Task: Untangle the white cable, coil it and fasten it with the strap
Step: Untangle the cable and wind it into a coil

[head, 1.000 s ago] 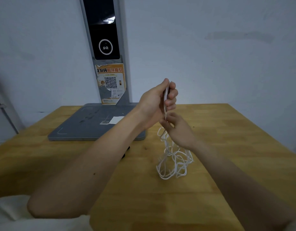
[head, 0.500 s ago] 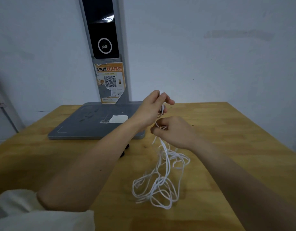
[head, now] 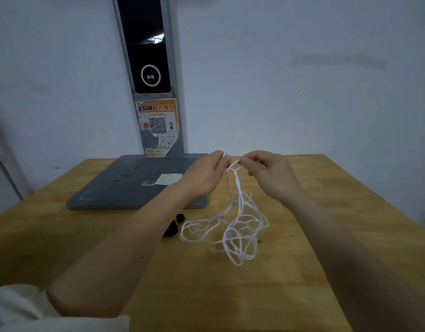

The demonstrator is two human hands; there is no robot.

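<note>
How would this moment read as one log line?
stage: untangling | left hand: pinches white cable | right hand: pinches cable | strap: on table

Both forearms are bare down to the left hand (head: 204,178) and right hand (head: 271,174), with a loose off-white sleeve (head: 27,310) bunched above the left elbow.

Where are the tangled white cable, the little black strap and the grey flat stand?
tangled white cable (head: 233,232), head view, loose loops lying on table.
little black strap (head: 172,230), head view, its middle.
grey flat stand (head: 125,185), head view, bare top.
</note>
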